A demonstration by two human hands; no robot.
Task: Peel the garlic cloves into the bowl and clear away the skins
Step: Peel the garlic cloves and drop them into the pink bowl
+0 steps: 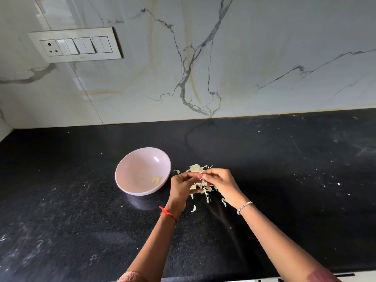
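A pale pink bowl (130,169) stands on the black counter with a peeled garlic clove (155,180) inside near its right wall. Just right of the bowl my left hand (182,187) and my right hand (220,183) meet above the counter, fingertips pinching a garlic clove that is mostly hidden between them. Beyond the hands lies the rest of the garlic (195,168) with its papery skin. Loose garlic skins (204,191) lie scattered on the counter under and around the hands, one (193,208) nearer to me.
The black speckled counter (81,220) runs to a marble backsplash (203,58) with a switch panel (76,44) at upper left. The counter's front edge (264,278) is at the bottom of the view.
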